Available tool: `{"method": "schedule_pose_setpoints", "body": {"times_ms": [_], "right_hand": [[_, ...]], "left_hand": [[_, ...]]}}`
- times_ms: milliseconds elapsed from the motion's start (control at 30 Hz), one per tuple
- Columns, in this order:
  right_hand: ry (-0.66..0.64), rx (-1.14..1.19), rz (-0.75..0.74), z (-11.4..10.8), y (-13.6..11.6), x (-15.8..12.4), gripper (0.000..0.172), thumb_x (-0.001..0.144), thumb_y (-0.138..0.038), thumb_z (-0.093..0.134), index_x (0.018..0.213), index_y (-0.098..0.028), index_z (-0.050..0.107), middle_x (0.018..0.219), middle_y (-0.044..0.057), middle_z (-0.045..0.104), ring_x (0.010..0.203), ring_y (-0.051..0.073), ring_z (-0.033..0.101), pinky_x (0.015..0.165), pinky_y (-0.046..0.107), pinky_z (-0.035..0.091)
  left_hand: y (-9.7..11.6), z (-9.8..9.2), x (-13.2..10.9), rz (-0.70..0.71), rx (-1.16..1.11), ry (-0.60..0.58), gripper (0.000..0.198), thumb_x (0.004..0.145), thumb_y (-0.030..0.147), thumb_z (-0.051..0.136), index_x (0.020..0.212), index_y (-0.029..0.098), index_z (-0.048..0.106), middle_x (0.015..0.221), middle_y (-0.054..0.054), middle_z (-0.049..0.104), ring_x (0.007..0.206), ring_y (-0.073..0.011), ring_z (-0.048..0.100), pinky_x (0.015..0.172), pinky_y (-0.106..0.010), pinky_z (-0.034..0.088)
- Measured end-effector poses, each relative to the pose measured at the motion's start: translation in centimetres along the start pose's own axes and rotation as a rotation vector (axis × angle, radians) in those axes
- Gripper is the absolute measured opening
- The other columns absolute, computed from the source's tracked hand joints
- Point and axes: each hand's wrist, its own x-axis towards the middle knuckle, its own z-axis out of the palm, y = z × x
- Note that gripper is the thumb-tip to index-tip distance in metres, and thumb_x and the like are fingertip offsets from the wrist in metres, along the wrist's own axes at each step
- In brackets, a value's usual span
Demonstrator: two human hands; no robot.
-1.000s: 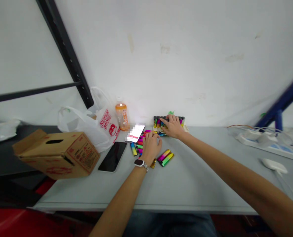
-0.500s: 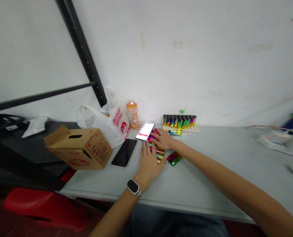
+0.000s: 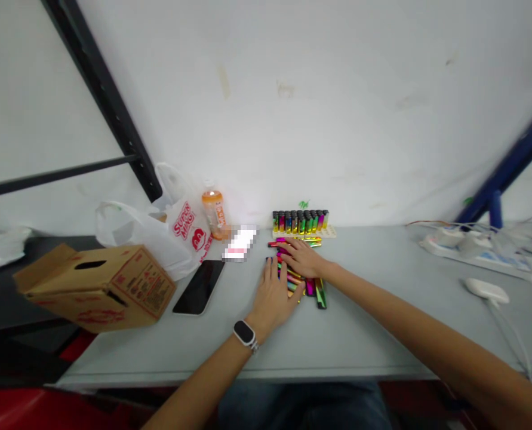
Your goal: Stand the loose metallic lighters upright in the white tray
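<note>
My left hand, with a smartwatch on its wrist, lies flat with fingers stretched over the left side of a pile of shiny, metallic-coloured lighters. From the right, my right hand rests on top of the same pile, fingers extended and grasping nothing. Parts of the pile are hidden under both hands. By the right wrist, a green lighter sticks out. Behind the hands, a pale rack holds several upright lighters with black tops. More lighters lie just in front of it.
Left of the hands are a dark phone, a phone with a lit screen, an orange drink bottle, a white plastic bag and a cardboard box. On the right lie a power strip and a white charger.
The view has turned right. Both hands and the lighters under them have slid right across the table, leaving a gap beside the lit phone. The lighters by my right wrist have swung round.
</note>
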Motion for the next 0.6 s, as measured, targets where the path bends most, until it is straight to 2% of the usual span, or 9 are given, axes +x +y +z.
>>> {"method": "schedule_pose_setpoints", "body": {"times_ms": [167, 333, 433, 600], "right_hand": [[0.187, 0.036, 0.210, -2.0, -0.6, -2.9, 0.049, 0.103, -0.047, 0.034, 0.142, -0.022, 0.050, 0.143, 0.014, 0.050, 0.136, 0.026, 0.041, 0.114, 0.046, 0.029], [0.246, -0.081, 0.274, -2.3, -1.9, -5.9, 0.042, 0.101, -0.041, 0.037, 0.134, -0.022, 0.054, 0.140, 0.015, 0.051, 0.132, 0.029, 0.041, 0.112, 0.048, 0.028], [0.283, -0.163, 0.382, -1.8, -1.5, -5.4, 0.037, 0.099, -0.032, 0.037, 0.127, -0.020, 0.058, 0.137, 0.018, 0.052, 0.131, 0.031, 0.041, 0.108, 0.050, 0.029], [0.356, -0.218, 0.500, -1.3, 0.1, -2.6, 0.035, 0.096, -0.024, 0.039, 0.123, -0.018, 0.059, 0.138, 0.021, 0.051, 0.132, 0.034, 0.039, 0.106, 0.052, 0.029]], "left_hand": [[0.8, 0.3, 2.7, 0.054, 0.001, 0.092, 0.050, 0.095, 0.042, 0.047, 0.135, 0.012, 0.049, 0.135, -0.020, 0.053, 0.129, -0.0322, 0.050, 0.108, -0.048, 0.042], [1.0, 0.8, 5.2, 0.045, 0.038, 0.094, 0.031, 0.094, 0.020, 0.044, 0.123, 0.014, 0.053, 0.127, -0.016, 0.054, 0.120, -0.0283, 0.052, 0.102, -0.044, 0.044], [1.0, 0.9, 6.5, 0.052, 0.052, 0.100, 0.027, 0.094, 0.015, 0.040, 0.116, 0.015, 0.056, 0.119, -0.015, 0.056, 0.114, -0.0275, 0.053, 0.097, -0.042, 0.044], [0.7, 0.4, 7.2, 0.072, 0.053, 0.114, 0.027, 0.098, 0.018, 0.034, 0.112, 0.016, 0.058, 0.113, -0.013, 0.058, 0.109, -0.0273, 0.053, 0.094, -0.042, 0.044]]}}
